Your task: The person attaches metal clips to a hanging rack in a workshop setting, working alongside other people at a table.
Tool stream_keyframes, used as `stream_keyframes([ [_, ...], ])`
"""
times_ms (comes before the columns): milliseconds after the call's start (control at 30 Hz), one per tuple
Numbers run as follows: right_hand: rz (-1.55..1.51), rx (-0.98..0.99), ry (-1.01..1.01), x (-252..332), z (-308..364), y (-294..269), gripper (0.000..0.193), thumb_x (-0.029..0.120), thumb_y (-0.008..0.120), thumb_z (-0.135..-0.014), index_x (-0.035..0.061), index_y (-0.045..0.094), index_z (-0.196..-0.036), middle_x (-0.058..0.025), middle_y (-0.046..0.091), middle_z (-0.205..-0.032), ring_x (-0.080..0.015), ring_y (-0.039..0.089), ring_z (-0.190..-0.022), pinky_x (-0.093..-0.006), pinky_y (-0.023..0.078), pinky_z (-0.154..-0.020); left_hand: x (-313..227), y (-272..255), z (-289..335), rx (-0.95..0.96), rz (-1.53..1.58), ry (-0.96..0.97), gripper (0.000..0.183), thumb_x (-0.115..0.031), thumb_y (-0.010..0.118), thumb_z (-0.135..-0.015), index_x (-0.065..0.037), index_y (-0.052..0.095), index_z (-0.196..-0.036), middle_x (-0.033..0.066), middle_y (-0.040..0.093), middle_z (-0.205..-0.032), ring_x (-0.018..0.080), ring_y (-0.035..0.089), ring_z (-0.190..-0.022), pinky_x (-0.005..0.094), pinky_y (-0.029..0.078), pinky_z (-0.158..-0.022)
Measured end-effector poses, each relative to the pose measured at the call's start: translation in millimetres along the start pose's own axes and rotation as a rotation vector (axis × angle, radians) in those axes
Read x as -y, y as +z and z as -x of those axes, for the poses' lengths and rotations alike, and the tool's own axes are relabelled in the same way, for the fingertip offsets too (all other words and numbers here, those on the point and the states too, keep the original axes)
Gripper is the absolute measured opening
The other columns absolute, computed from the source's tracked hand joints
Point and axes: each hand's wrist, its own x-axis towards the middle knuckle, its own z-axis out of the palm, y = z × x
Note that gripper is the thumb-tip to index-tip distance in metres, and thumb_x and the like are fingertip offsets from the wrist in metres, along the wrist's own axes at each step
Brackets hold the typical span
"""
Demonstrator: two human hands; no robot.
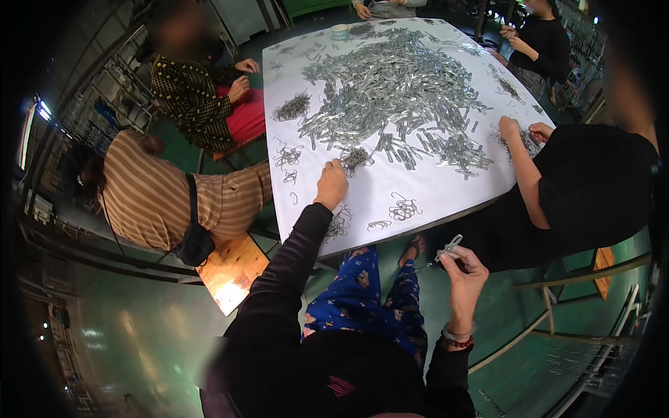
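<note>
My left hand (pixel 332 185) reaches over the white table, its fingers drawn together at the edge of a small heap of dark bent-wire pieces (pixel 356 160). Whatever its fingertips pinch, if anything, is too small to make out. Off the table edge, my right hand (pixel 465 280) is raised, with thumb and fingers closed on a narrow pale clip (pixel 452 245). Thin wire seems to stick out at the clip's lower left. Beyond my left hand spreads a large pile of shiny grey, narrow clips (pixel 397 87).
More bent wires (pixel 404 207) lie near the front edge of the white table (pixel 376 188). Another wire heap (pixel 293 107) is at left. Co-workers sit around the table; one in black (pixel 592 188) is close on my right. A wooden stool (pixel 233 275) stands at left.
</note>
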Motion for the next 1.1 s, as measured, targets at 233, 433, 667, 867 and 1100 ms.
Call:
stream_keyframes([
  [233, 0.013, 0.029, -0.003, -10.7, 2.0, 6.2, 0.015, -0.005, 0.07, -0.073, -0.0046, 0.064, -0.086, -0.0029, 0.063, -0.08, -0.0089, 0.055, -0.077, -0.0219, 0.044, -0.075, 7.1, -11.0, -13.8, 0.006, -0.092, 0.008, 0.013, -0.005, 0.049, -0.076, 0.001, 0.057, -0.085, 0.0233, 0.059, -0.09, 0.0379, 0.061, -0.083, 0.0463, 0.051, -0.069],
  [433, 0.176, 0.019, 0.006, -4.9, -11.6, 12.9, 0.022, -0.006, 0.068, -0.075, -0.0043, 0.063, -0.097, -0.0064, 0.065, -0.089, -0.0101, 0.058, -0.082, -0.0239, 0.047, -0.079, 41.8, -1.2, -70.0, 0.166, -0.349, 0.252, 0.019, -0.018, 0.05, -0.083, -0.008, 0.065, -0.09, 0.0162, 0.066, -0.089, 0.0286, 0.063, -0.071, 0.041, 0.051, -0.061],
  [667, 0.083, 0.04, -0.077, -26.2, -10.8, 8.9, 0.026, -0.004, 0.07, -0.074, -0.0032, 0.065, -0.1, -0.0057, 0.066, -0.086, -0.0088, 0.059, -0.079, -0.021, 0.048, -0.074, -83.0, -91.7, 17.5, 0.507, 0.986, 0.103, 0.014, -0.009, 0.06, -0.085, 0.002, 0.059, -0.094, 0.01, 0.063, -0.082, 0.0155, 0.062, -0.073, 0.0258, 0.051, -0.07],
  [867, 0.077, -0.009, -0.003, -40.5, 2.2, 15.4, 0.026, -0.002, 0.071, -0.074, -0.0006, 0.066, -0.1, -0.0048, 0.067, -0.087, -0.0075, 0.06, -0.078, -0.0204, 0.05, -0.072, -142.0, -69.8, 108.5, 0.863, 1.358, 0.047, 0.01, -0.007, 0.058, -0.089, -0.003, 0.06, -0.098, 0.0027, 0.063, -0.09, 0.01, 0.058, -0.085, 0.0228, 0.045, -0.078],
  [1100, -0.019, -0.042, -0.011, -34.9, -1.6, 22.6, 0.026, -0.003, 0.07, -0.075, -0.0004, 0.066, -0.1, -0.0044, 0.067, -0.086, -0.0069, 0.06, -0.077, -0.0203, 0.05, -0.072, -152.5, -72.6, 107.5, 0.653, 1.155, 0.353, 0.012, -0.01, 0.06, -0.088, -0.002, 0.062, -0.096, 0.0042, 0.064, -0.081, 0.0093, 0.058, -0.07, 0.0223, 0.048, -0.062],
])
